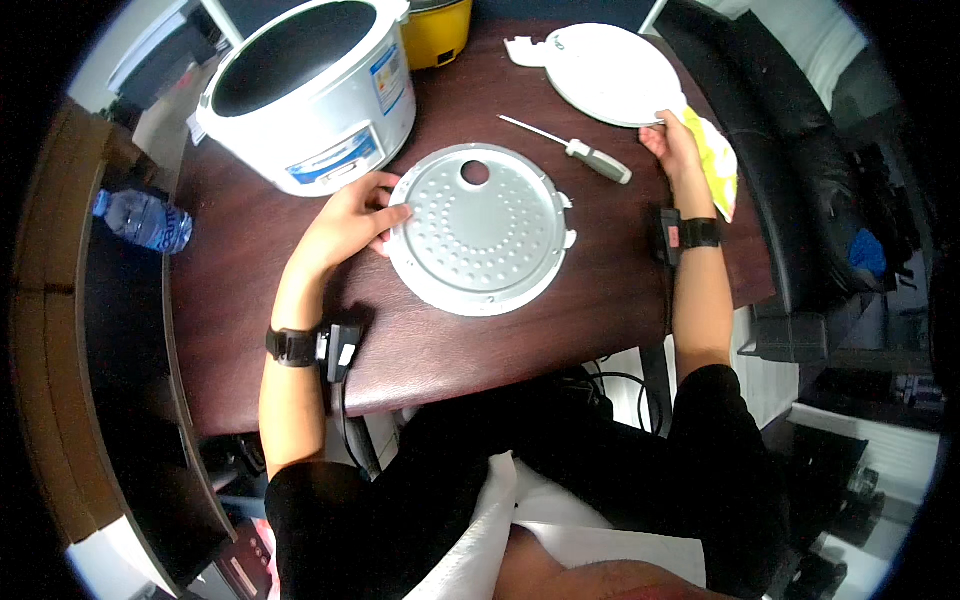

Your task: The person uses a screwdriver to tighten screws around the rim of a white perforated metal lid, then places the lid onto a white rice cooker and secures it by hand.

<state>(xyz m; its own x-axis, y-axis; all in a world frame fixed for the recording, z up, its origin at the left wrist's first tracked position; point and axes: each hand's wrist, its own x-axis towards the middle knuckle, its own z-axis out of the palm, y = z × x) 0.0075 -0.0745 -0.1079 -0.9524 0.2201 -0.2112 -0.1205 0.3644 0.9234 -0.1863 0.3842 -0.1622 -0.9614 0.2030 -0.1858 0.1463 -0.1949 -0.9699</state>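
Observation:
A round, grey metal rice cooker inner lid (480, 240), dimpled and with one round hole, lies on the dark brown table (420, 355). My left hand (345, 222) grips its left edge, thumb on top and the other fingers along the rim. At the far right is a white oval lid (612, 75) with a hinge piece at its left end. The fingers of my right hand (676, 150) are closed at its near right edge. Between the two lids lies a screwdriver (598, 160) with a grey and white handle, touched by neither hand.
A white rice cooker body (335, 125), its top uncovered, stands at the far left. Behind it is a yellow container (440, 38). A yellow and white packet (714, 160) lies beside my right wrist. Off the table's left side is a water bottle (146, 222); a black sofa (770, 130) stands right.

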